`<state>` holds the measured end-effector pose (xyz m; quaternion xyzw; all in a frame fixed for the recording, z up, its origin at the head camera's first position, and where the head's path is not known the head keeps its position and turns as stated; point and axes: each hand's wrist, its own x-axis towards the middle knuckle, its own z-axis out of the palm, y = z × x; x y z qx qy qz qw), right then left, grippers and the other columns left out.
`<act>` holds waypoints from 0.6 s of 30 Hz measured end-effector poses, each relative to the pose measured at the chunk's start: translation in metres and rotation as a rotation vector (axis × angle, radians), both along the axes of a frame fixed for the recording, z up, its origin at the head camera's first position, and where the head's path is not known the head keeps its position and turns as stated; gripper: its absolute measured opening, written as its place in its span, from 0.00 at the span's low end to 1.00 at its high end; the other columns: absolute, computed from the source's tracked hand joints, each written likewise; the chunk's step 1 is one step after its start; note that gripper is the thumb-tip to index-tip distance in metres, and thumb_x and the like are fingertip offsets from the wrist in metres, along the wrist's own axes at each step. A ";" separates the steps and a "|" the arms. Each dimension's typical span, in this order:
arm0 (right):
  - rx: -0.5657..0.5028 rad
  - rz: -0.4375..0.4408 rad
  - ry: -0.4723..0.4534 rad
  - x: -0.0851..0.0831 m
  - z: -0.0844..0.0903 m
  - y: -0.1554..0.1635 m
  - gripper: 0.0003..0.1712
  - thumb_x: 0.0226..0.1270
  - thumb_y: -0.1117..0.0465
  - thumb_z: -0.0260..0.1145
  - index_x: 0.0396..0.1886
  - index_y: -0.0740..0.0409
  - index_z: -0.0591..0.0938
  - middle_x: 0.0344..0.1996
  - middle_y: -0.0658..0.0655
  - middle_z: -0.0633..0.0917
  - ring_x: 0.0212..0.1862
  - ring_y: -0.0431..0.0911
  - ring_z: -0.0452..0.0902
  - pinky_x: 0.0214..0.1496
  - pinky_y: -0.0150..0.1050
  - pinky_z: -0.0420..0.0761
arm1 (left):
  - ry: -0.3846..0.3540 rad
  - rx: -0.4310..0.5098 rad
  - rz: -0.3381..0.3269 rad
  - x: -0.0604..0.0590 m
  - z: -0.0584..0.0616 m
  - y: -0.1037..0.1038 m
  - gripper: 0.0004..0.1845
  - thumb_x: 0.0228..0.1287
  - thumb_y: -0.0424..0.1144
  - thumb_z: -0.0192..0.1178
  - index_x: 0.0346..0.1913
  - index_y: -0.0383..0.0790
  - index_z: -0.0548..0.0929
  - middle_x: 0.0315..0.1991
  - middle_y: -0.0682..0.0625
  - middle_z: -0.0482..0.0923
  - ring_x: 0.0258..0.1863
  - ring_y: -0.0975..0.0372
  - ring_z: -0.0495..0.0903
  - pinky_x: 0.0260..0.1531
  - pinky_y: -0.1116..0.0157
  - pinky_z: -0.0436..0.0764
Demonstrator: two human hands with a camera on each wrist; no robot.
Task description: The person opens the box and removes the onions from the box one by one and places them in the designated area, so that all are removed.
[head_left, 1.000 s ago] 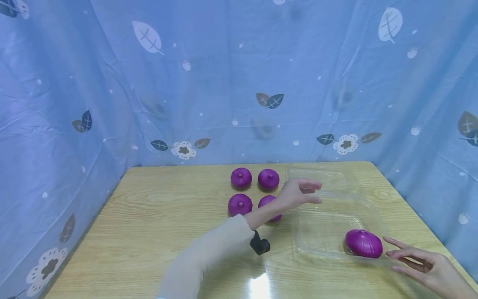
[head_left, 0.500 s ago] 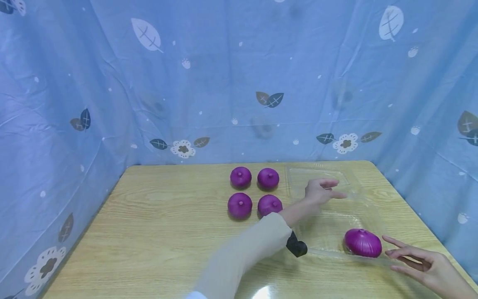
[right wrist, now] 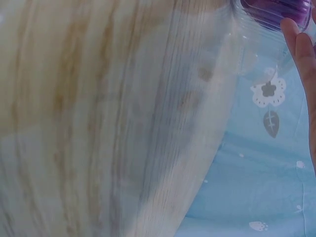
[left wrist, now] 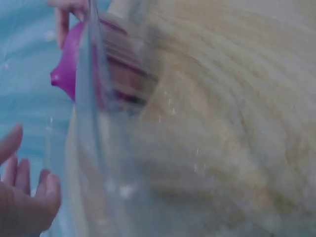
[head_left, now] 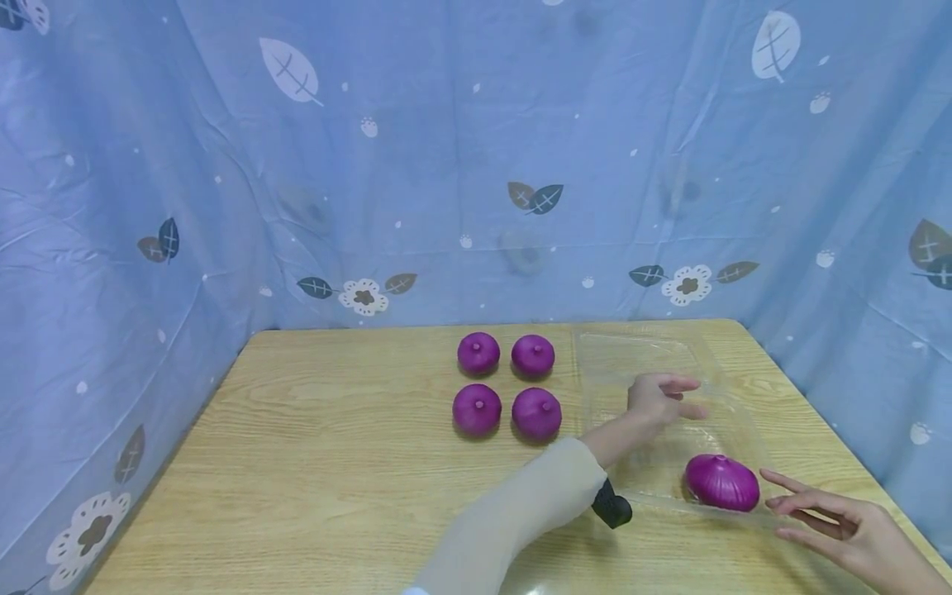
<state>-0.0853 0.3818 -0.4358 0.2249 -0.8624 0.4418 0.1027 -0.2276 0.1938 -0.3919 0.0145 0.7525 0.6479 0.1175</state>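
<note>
A purple onion [head_left: 721, 483] lies in the near right corner of a clear plastic clamshell box [head_left: 662, 498], whose lid [head_left: 632, 347] is folded back toward the curtain. My left hand [head_left: 658, 398] hovers over the box near the hinge, fingers loosely bent, nothing in them. In the left wrist view the same onion [left wrist: 66, 69] shows beyond the box wall, with the left hand [left wrist: 29, 197] at the lower left. My right hand [head_left: 844, 525] is at the box's right side, fingers spread and fingertips close to the onion. Its fingers [right wrist: 303, 54] overlap the box wall in the right wrist view.
Several more purple onions [head_left: 477, 409] stand in two rows on the wooden table [head_left: 312, 463], left of the box. A blue patterned curtain [head_left: 416, 165] encloses the table at the back and sides. A black wrist camera [head_left: 612, 506] hangs below the left wrist.
My left hand has moved right from beside the onions to over the box, then slightly down toward its near half. The right hand and the boxed onion have stayed in place.
</note>
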 end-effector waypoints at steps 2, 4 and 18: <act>0.011 -0.007 0.007 0.000 0.000 -0.001 0.17 0.41 0.81 0.67 0.35 0.66 0.80 0.50 0.42 0.78 0.51 0.29 0.71 0.37 0.26 0.79 | -0.011 -0.037 -0.084 0.001 -0.002 -0.001 0.19 0.33 0.27 0.73 0.33 0.49 0.85 0.33 0.61 0.82 0.36 0.67 0.78 0.35 0.73 0.78; 0.010 0.003 0.008 0.000 0.000 -0.001 0.18 0.41 0.81 0.67 0.35 0.67 0.79 0.51 0.41 0.77 0.52 0.29 0.71 0.37 0.26 0.79 | -0.025 -0.069 -0.185 0.003 -0.004 -0.002 0.21 0.34 0.26 0.72 0.37 0.48 0.85 0.36 0.59 0.82 0.41 0.66 0.78 0.41 0.70 0.77; 0.023 -0.005 -0.003 0.000 0.003 -0.002 0.18 0.40 0.81 0.67 0.36 0.66 0.80 0.50 0.43 0.79 0.52 0.29 0.70 0.37 0.26 0.79 | -0.147 -0.225 -0.838 0.000 -0.004 -0.004 0.24 0.50 0.27 0.64 0.51 0.50 0.79 0.49 0.64 0.76 0.50 0.72 0.71 0.29 0.72 0.73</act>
